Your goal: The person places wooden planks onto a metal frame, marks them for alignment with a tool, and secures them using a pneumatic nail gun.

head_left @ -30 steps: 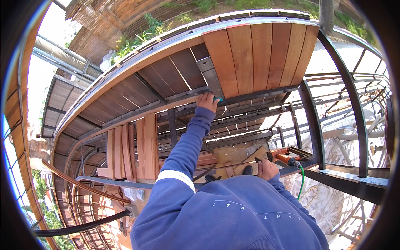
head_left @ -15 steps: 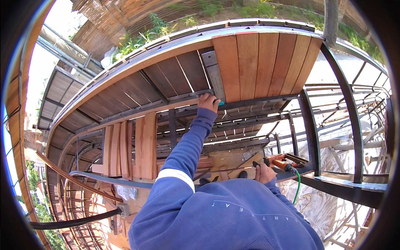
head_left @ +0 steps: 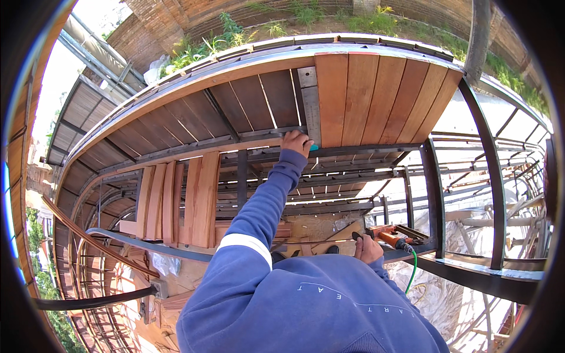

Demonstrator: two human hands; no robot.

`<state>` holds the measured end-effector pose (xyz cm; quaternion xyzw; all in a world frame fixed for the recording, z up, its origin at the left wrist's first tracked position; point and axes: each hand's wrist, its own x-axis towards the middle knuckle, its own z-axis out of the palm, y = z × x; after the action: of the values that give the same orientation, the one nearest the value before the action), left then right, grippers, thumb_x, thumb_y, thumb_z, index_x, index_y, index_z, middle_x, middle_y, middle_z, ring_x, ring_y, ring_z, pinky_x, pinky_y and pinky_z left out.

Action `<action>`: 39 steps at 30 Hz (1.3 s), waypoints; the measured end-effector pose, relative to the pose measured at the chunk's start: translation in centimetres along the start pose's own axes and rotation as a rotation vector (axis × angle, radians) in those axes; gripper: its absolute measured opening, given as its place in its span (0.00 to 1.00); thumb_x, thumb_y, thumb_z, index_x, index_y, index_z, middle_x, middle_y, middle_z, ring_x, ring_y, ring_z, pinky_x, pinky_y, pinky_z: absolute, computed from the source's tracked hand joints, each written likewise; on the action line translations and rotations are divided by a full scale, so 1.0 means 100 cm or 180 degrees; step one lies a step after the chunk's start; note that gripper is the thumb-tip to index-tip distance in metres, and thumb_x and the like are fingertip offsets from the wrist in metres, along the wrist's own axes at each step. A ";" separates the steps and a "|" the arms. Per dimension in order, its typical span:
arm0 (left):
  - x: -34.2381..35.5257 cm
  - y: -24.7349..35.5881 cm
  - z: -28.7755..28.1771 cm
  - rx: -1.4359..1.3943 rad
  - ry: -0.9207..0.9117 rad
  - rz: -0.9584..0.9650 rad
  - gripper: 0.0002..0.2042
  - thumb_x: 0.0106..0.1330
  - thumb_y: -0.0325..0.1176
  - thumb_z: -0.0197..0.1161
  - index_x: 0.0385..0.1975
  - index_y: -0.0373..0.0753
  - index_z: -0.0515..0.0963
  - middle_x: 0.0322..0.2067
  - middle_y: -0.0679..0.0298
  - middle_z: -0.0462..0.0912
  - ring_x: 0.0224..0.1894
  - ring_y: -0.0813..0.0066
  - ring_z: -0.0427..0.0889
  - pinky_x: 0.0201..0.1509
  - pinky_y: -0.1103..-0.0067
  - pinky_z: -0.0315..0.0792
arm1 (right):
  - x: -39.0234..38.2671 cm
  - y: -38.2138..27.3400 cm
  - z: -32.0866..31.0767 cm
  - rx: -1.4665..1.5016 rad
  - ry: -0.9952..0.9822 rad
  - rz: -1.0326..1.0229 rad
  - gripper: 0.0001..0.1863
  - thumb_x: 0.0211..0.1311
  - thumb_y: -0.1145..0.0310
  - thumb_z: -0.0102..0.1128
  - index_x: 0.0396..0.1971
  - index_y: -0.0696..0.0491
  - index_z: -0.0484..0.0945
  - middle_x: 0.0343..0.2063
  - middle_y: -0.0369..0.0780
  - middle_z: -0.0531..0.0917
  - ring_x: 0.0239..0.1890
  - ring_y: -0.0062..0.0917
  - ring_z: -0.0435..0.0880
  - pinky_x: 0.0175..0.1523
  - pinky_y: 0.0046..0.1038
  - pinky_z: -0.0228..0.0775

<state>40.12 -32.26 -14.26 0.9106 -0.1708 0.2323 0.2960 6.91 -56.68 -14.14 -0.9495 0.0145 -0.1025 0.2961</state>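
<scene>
Left hand at the planks, right hand by the drill

The left hand (head_left: 297,143) is reaching forward to the dark rail (head_left: 371,149), its fingers curling around a small teal piece (head_left: 313,147) that is poking out on the thumb side. The teal piece is sitting at the rail, just below the foot of a grey metal bar (head_left: 309,109). The bar is lying along the left edge of a row of reddish-brown planks (head_left: 376,100), which are standing side by side and slanting up to the curved outer edge.

The right hand (head_left: 369,249) is staying close to the body, its fingers grasping a small dark piece (head_left: 356,236); most of that piece is hiding in the grip, so its kind is hard to tell. Just to the right of this hand, an orange drill (head_left: 388,236) is resting on the metalwork, a green hose (head_left: 414,273) trailing down from it.

To the left of the outstretched arm, several loose boards (head_left: 203,197) are leaning in a row, their lower ends meeting a curved grey strip (head_left: 147,246). A clear bag (head_left: 168,263) is lying below the strip. Beyond the outer edge, green plants (head_left: 218,41) are growing near a brick wall (head_left: 176,23).
</scene>
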 end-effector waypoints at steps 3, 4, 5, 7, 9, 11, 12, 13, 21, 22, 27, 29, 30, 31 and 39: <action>0.001 -0.002 0.000 -0.0161 -0.0024 0.0055 0.09 0.56 0.37 0.71 0.27 0.40 0.82 0.33 0.61 0.80 0.42 0.55 0.76 0.48 0.61 0.69 | 0.001 -0.002 0.000 0.0094 0.0045 -0.0001 0.08 0.70 0.66 0.53 0.33 0.54 0.74 0.20 0.43 0.81 0.23 0.44 0.81 0.29 0.42 0.71; 0.002 -0.005 0.001 -0.0148 -0.0068 0.0049 0.08 0.57 0.38 0.70 0.26 0.41 0.82 0.33 0.62 0.80 0.41 0.55 0.76 0.48 0.61 0.69 | 0.001 -0.005 -0.001 0.0172 0.0051 -0.0001 0.07 0.69 0.67 0.55 0.32 0.55 0.74 0.21 0.45 0.80 0.23 0.45 0.80 0.29 0.43 0.70; 0.004 -0.008 0.002 -0.0135 -0.0111 0.0042 0.08 0.57 0.39 0.70 0.26 0.42 0.83 0.33 0.63 0.80 0.41 0.56 0.76 0.48 0.60 0.69 | 0.002 -0.006 -0.002 0.0249 0.0057 0.0000 0.06 0.67 0.69 0.56 0.32 0.55 0.74 0.21 0.47 0.79 0.23 0.47 0.79 0.29 0.43 0.69; 0.004 -0.010 0.001 -0.0142 -0.0169 0.0039 0.08 0.57 0.40 0.69 0.25 0.43 0.83 0.32 0.64 0.80 0.41 0.56 0.76 0.48 0.60 0.69 | 0.001 -0.004 0.000 0.0227 0.0104 -0.0024 0.06 0.67 0.69 0.56 0.33 0.56 0.74 0.21 0.48 0.79 0.23 0.46 0.79 0.29 0.43 0.69; 0.005 -0.006 -0.002 -0.0183 -0.0195 0.0048 0.09 0.57 0.41 0.68 0.25 0.43 0.83 0.32 0.64 0.80 0.41 0.56 0.76 0.48 0.60 0.69 | 0.001 -0.004 0.000 0.0223 0.0113 -0.0004 0.06 0.67 0.69 0.56 0.33 0.56 0.75 0.21 0.48 0.79 0.23 0.46 0.79 0.29 0.43 0.70; 0.006 -0.005 -0.005 -0.0054 -0.0277 0.0065 0.11 0.57 0.42 0.69 0.26 0.41 0.83 0.33 0.63 0.80 0.42 0.56 0.76 0.48 0.60 0.70 | 0.001 -0.005 -0.001 0.0238 0.0080 0.0051 0.06 0.68 0.69 0.55 0.34 0.56 0.75 0.21 0.48 0.79 0.23 0.46 0.80 0.29 0.43 0.70; 0.007 -0.004 -0.006 0.0009 -0.0319 0.0075 0.11 0.57 0.42 0.70 0.27 0.40 0.82 0.33 0.63 0.80 0.42 0.56 0.76 0.49 0.60 0.70 | 0.000 -0.003 0.001 0.0167 0.0071 0.0050 0.07 0.69 0.67 0.54 0.35 0.56 0.75 0.21 0.46 0.80 0.23 0.44 0.81 0.30 0.41 0.72; 0.007 -0.005 -0.007 0.0033 -0.0315 0.0072 0.11 0.57 0.42 0.70 0.27 0.40 0.82 0.33 0.63 0.80 0.42 0.56 0.76 0.48 0.60 0.70 | -0.001 -0.001 0.003 0.0098 0.0062 0.0047 0.08 0.71 0.66 0.53 0.36 0.55 0.75 0.20 0.44 0.82 0.24 0.42 0.83 0.30 0.39 0.73; 0.012 -0.011 -0.007 -0.0003 -0.0379 0.0210 0.12 0.57 0.43 0.70 0.25 0.40 0.82 0.31 0.62 0.80 0.40 0.56 0.77 0.46 0.60 0.70 | -0.001 -0.002 0.002 0.0218 0.0027 0.0107 0.07 0.68 0.68 0.55 0.36 0.56 0.76 0.23 0.48 0.81 0.25 0.46 0.81 0.31 0.42 0.72; 0.012 -0.011 -0.007 -0.0003 -0.0379 0.0220 0.12 0.57 0.43 0.70 0.25 0.40 0.82 0.31 0.62 0.80 0.40 0.56 0.77 0.46 0.60 0.70 | -0.001 0.000 0.003 0.0214 0.0025 0.0104 0.07 0.68 0.68 0.55 0.36 0.56 0.76 0.23 0.48 0.81 0.25 0.46 0.81 0.31 0.43 0.72; 0.012 -0.011 -0.006 -0.0012 -0.0426 0.0250 0.12 0.58 0.42 0.69 0.26 0.40 0.83 0.30 0.61 0.79 0.40 0.56 0.77 0.46 0.61 0.70 | 0.000 -0.002 0.002 0.0195 -0.0012 0.0149 0.07 0.68 0.68 0.55 0.37 0.56 0.76 0.23 0.49 0.81 0.25 0.47 0.82 0.31 0.42 0.72; 0.010 -0.015 -0.006 -0.0096 -0.0372 0.0200 0.12 0.58 0.43 0.69 0.26 0.40 0.83 0.31 0.61 0.79 0.41 0.56 0.77 0.47 0.61 0.70 | 0.003 -0.007 0.000 0.0214 0.0000 0.0097 0.07 0.68 0.68 0.55 0.37 0.56 0.77 0.23 0.49 0.81 0.25 0.47 0.82 0.31 0.43 0.72; 0.009 -0.016 -0.004 -0.0137 -0.0344 0.0172 0.12 0.59 0.43 0.69 0.26 0.40 0.83 0.31 0.61 0.79 0.42 0.56 0.77 0.48 0.61 0.69 | 0.003 -0.006 0.000 0.0219 0.0011 0.0128 0.07 0.68 0.68 0.55 0.37 0.56 0.77 0.22 0.48 0.81 0.25 0.47 0.82 0.30 0.43 0.72; 0.010 -0.015 -0.006 -0.0120 -0.0400 0.0162 0.11 0.59 0.42 0.68 0.26 0.41 0.83 0.32 0.62 0.80 0.43 0.56 0.77 0.49 0.61 0.69 | 0.001 -0.003 0.002 0.0243 0.0015 0.0155 0.07 0.68 0.68 0.55 0.37 0.56 0.77 0.22 0.48 0.81 0.25 0.47 0.82 0.30 0.43 0.72; 0.010 -0.014 -0.004 -0.0069 -0.0518 0.0101 0.11 0.59 0.43 0.68 0.26 0.42 0.83 0.34 0.63 0.80 0.45 0.57 0.77 0.50 0.60 0.68 | -0.002 0.002 0.007 0.0270 0.0022 0.0142 0.07 0.68 0.67 0.55 0.37 0.55 0.76 0.20 0.48 0.81 0.23 0.47 0.82 0.29 0.43 0.72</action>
<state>41.43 -31.10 -14.10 0.9204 -0.2112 0.1603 0.2872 6.88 -56.42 -14.82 -0.9352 0.0323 -0.0997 0.3383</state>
